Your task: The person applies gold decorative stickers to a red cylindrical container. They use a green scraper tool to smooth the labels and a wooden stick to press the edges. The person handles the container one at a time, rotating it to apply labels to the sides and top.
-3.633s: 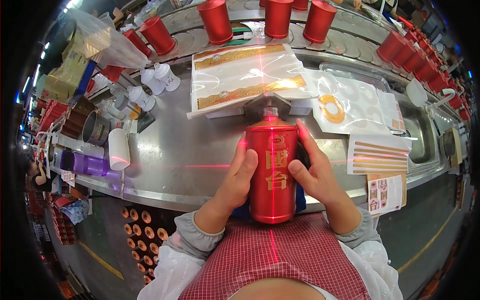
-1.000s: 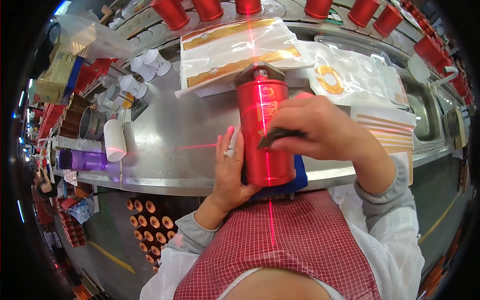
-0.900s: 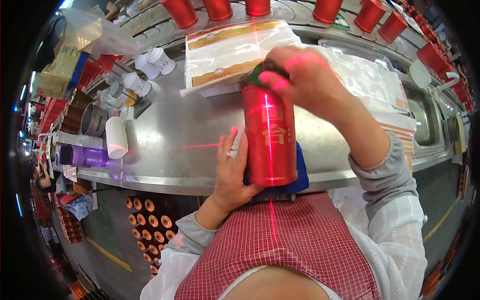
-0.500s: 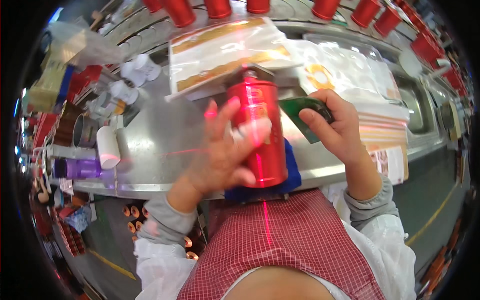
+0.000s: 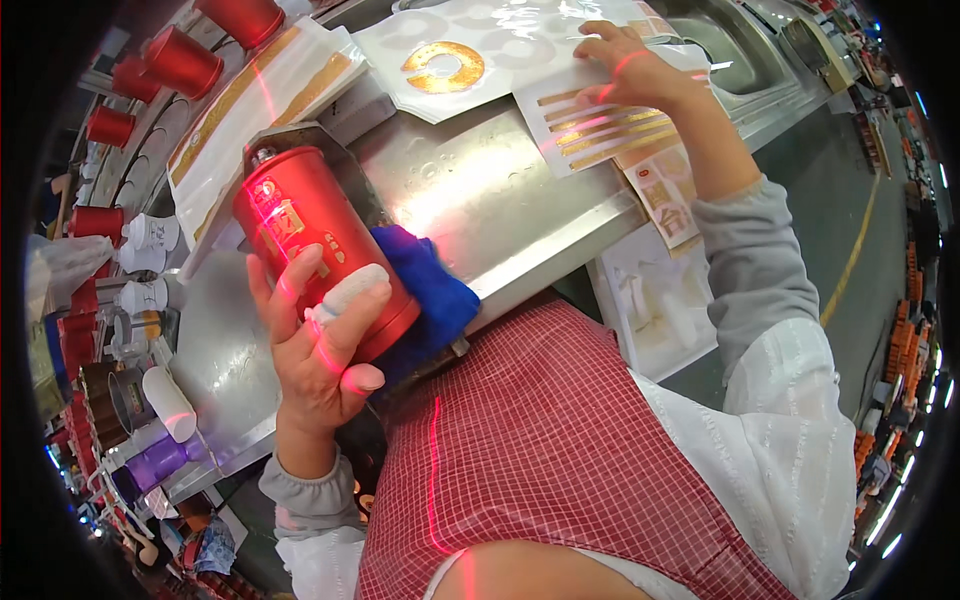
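Observation:
A red metal cylinder (image 5: 320, 245) with gold decoration lies tilted in a dark holder, over a blue cloth (image 5: 425, 280). My left hand (image 5: 320, 340) is at its near left side, fingers apart; white tape wraps one finger. Whether those fingers press on the cylinder I cannot tell. Out to the far right, my right hand (image 5: 632, 72) reaches over a white sheet with gold stripes (image 5: 590, 130). Its fingers are spread, the tips at the sheets, and nothing shows in them. Beside it lies a glossy sheet with a gold ring (image 5: 445, 68).
More gold-patterned sheets (image 5: 270, 95) rest behind the cylinder. Several red cylinders (image 5: 183, 60) stand on a track at the far left. White cups (image 5: 148, 240), a white roll (image 5: 170, 403) and a purple container (image 5: 160, 460) are at left. A sink (image 5: 715, 50) is at far right.
My right hand has left the cylinder's side for the sheets at right, and the green scraper it held is out of sight. The view has turned right, so the cylinder appears further left.

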{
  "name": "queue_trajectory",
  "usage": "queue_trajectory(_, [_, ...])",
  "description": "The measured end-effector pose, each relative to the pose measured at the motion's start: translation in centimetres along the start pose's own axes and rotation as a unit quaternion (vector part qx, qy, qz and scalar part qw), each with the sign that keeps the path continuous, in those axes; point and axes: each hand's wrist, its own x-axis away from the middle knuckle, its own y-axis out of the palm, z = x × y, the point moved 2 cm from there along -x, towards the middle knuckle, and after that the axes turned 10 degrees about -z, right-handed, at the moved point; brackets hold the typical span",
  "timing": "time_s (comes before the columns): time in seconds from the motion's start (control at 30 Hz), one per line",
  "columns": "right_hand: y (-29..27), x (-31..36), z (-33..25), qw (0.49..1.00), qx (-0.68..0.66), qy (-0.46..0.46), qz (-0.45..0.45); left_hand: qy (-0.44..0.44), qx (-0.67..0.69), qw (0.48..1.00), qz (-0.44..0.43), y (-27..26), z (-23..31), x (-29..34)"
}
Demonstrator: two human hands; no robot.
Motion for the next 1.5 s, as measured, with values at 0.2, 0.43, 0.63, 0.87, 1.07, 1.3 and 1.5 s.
queue_trajectory(0.2, [1.0,-2.6,1.4,0.995,-0.038,-0.003,-0.088,-0.051,0.003,0.998,0.047,1.1,0.8,2.2])
queue_trajectory(0.43, [1.2,-1.5,1.1,0.996,-0.084,-0.013,-0.035,-0.074,0.009,0.993,0.088,2.1,0.9,3.3])
queue_trajectory(0.63, [2.5,-1.4,3.3,0.988,-0.125,-0.054,0.078,-0.137,0.042,0.976,0.162,3.2,1.4,3.2])
queue_trajectory(0.87, [0.8,-0.8,3.0,0.972,-0.111,-0.011,0.207,-0.157,0.056,0.975,0.146,3.7,0.6,4.4])
queue_trajectory(1.07, [-1.4,-0.9,1.3,0.958,0.051,-0.007,0.283,-0.212,0.206,0.941,0.168,4.9,0.8,5.2])
queue_trajectory(1.3, [-5.6,1.9,-11.7,0.958,-0.216,-0.087,0.169,-0.155,-0.057,0.981,0.098,2.2,0.7,4.2])
queue_trajectory(1.5, [-4.9,1.6,-8.1,0.976,-0.161,-0.023,0.144,-0.116,-0.09,0.984,0.099,1.3,0.6,3.8])
